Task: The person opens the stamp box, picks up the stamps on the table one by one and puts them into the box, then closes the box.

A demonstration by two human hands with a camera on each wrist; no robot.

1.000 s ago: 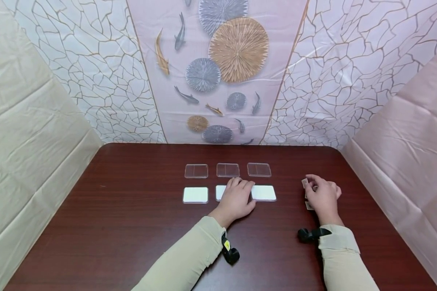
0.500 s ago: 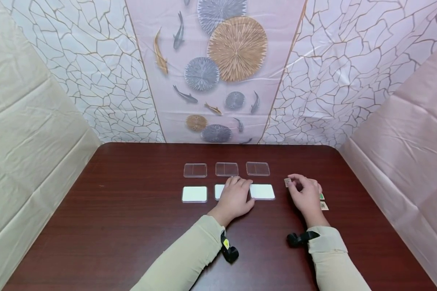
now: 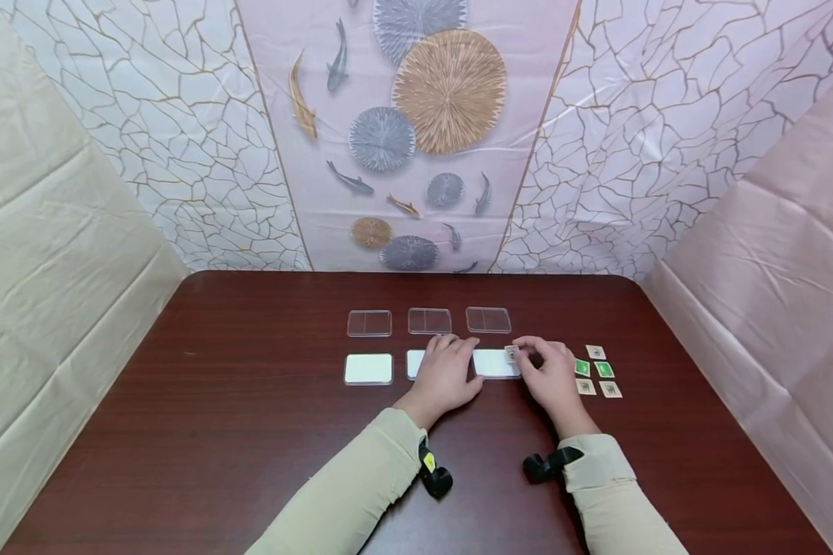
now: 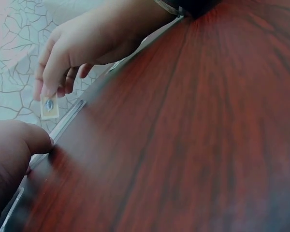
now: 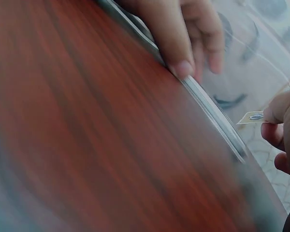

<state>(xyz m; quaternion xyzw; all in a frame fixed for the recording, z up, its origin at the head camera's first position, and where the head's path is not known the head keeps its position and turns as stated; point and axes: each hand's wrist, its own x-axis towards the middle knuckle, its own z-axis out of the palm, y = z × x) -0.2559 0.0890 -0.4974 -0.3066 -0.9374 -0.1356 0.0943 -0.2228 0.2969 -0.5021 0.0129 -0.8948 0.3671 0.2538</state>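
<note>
My right hand (image 3: 554, 378) pinches a small, thin square card (image 3: 510, 354) between thumb and fingertips. A blue-grey picture on a pale ground shows on this card (image 4: 49, 105) in the left wrist view. It is held over the right end of a shallow clear case with a white insert (image 3: 493, 364). At that case's left end, my left hand (image 3: 444, 381) holds it with the thumb at the near edge and the index finger at the far edge. The same hand covers most of the middle white case (image 3: 414, 365). A third white case (image 3: 369, 370) lies to its left.
Behind the white cases lie three clear lids, left (image 3: 369, 324), middle (image 3: 429, 321) and right (image 3: 488, 320). Several small square cards, some green (image 3: 604, 369) and some tan (image 3: 610, 389), lie right of my right hand. A patterned cloth backdrop (image 3: 389, 208) borders the table.
My right hand has carried the small card leftward from the group on the right to the right-hand white case, uncovering the other cards. My left hand has stayed in place.
</note>
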